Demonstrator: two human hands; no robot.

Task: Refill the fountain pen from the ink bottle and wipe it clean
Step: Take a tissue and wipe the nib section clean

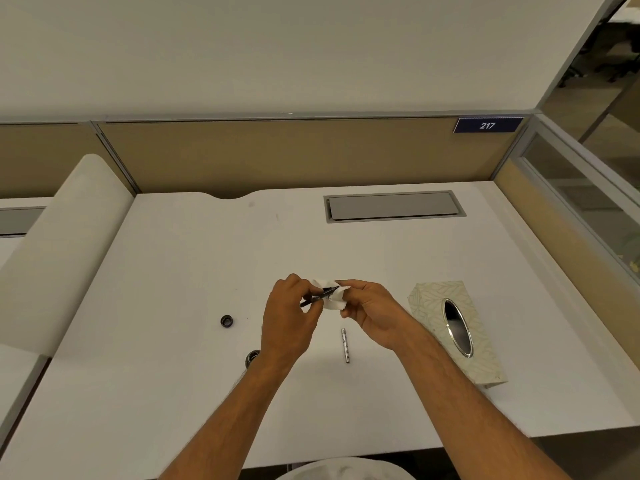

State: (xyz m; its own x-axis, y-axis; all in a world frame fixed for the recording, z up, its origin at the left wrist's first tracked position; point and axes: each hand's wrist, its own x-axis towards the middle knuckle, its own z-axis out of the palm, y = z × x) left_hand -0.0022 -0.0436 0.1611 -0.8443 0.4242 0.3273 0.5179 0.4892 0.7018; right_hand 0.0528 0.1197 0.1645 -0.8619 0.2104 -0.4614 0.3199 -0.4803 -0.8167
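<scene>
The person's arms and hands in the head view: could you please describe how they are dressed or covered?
Both forearms are bare up to the bottom edge of the picture, with no sleeve in view. The left hand and the right hand wear no gloves. No watch, bracelet or ring shows on the visible sides of the wrists and fingers, and no markings can be made out.
</scene>
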